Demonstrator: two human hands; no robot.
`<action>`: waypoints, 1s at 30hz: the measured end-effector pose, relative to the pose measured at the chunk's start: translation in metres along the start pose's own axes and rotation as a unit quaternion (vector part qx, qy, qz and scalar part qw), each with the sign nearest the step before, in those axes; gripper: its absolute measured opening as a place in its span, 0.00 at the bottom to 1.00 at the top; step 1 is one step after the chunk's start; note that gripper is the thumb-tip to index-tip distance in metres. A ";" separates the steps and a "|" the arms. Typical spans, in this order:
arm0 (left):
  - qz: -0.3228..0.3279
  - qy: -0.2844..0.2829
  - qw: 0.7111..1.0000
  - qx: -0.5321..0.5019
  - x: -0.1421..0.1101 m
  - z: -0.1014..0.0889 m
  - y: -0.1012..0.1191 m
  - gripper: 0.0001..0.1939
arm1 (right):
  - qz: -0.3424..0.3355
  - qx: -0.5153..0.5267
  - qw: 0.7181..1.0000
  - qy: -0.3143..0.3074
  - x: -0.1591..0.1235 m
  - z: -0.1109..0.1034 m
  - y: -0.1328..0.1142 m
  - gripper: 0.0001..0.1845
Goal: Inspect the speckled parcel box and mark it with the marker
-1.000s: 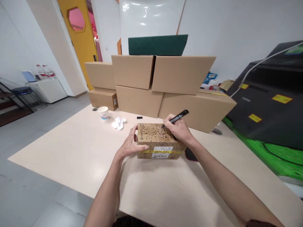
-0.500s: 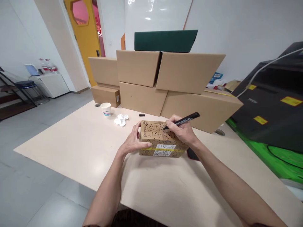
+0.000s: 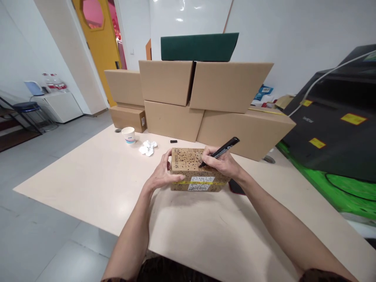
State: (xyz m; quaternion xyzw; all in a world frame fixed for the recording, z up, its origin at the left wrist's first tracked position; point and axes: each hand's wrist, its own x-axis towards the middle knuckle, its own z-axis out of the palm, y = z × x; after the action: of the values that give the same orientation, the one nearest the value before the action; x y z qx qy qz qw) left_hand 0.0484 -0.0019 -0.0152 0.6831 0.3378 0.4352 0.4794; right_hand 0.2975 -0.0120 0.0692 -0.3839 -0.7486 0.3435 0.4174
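A small cardboard box (image 3: 186,166) covered in black dots rests on the table, with a white label (image 3: 201,183) and a yellow strip on its near side. My left hand (image 3: 161,175) grips the box's left end, thumb on the near face and fingers behind. Pinched in my right hand (image 3: 221,162) is a black marker (image 3: 225,148), its uncapped tip at the top face of the box. Beyond the box lies a black marker cap (image 3: 173,141). Part of a dark flat object (image 3: 235,188) shows under my right wrist.
Large cardboard boxes (image 3: 173,119) are stacked along the table's far side, a dark green box (image 3: 199,47) on top. A paper cup (image 3: 128,135) and crumpled tissue (image 3: 148,148) stand left of centre on the table (image 3: 88,176). Black equipment (image 3: 331,117) rises at the right.
The marker tip has shifted left and nearer to me across the box top, and the marker stands steeper. My left hand keeps its hold. The whole view has shifted slightly.
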 end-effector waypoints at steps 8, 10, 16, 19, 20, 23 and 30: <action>0.001 0.003 1.000 0.007 0.000 -0.001 -0.001 0.57 | -0.051 0.022 0.997 0.052 -0.001 0.002 0.001 0.17; 0.001 0.003 1.000 0.009 0.000 -0.001 -0.002 0.57 | -0.037 -0.008 0.999 0.029 -0.002 0.004 0.003 0.15; 0.001 0.004 1.000 0.015 0.001 -0.001 -0.002 0.56 | -0.056 -0.005 0.996 0.073 -0.001 0.006 0.006 0.15; 0.006 0.009 1.000 0.021 0.001 -0.002 -0.002 0.56 | -0.062 0.011 0.994 0.086 0.001 0.005 0.006 0.15; 0.007 0.009 1.000 0.022 0.001 -0.002 -0.002 0.56 | -0.059 0.004 0.995 0.079 0.001 0.005 0.006 0.15; 0.011 0.005 1.000 0.019 0.001 -0.002 -0.001 0.55 | -0.042 -0.034 0.997 0.051 0.001 0.006 0.008 0.14; 0.009 0.011 0.999 0.029 0.001 -0.001 0.001 0.54 | -0.069 0.036 0.991 0.111 -0.005 0.001 0.006 0.16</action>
State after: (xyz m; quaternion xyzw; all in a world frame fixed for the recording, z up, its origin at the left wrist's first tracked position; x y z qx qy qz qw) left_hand 0.0482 -0.0013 -0.0134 0.6948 0.3496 0.4373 0.4514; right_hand 0.3003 -0.0137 0.0616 -0.3521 -0.7092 0.2963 0.5341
